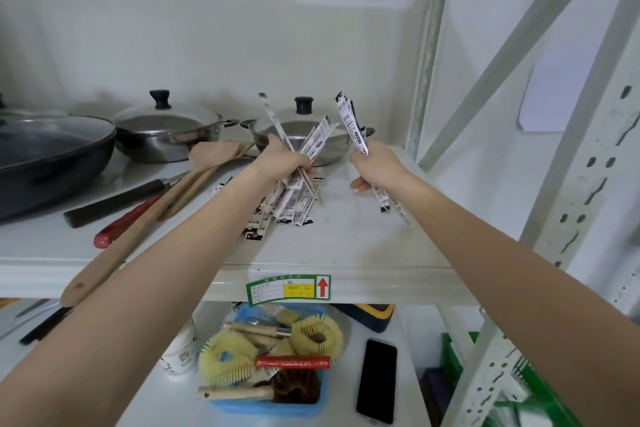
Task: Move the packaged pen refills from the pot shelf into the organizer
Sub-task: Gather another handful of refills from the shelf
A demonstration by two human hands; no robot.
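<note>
Both of my hands are raised over the white pot shelf (346,246), each gripping a bunch of packaged pen refills. My left hand (287,158) holds a fanned-out bundle of refills (317,140) that sticks up and hangs down below the fist. My right hand (375,163) is closed on another bunch of refills (351,125), with ends poking up and trailing down to the right. More refill packs (287,210) lie in a loose pile on the shelf under my left hand. No organizer is in view.
Two lidded steel pots (166,135) (304,146) and a dark wok (48,156) stand at the back of the shelf. Wooden spatulas (166,198) and knives (121,198) lie at left. Below, a blue basket of brushes (270,406) and a black phone (376,380) rest on the lower shelf.
</note>
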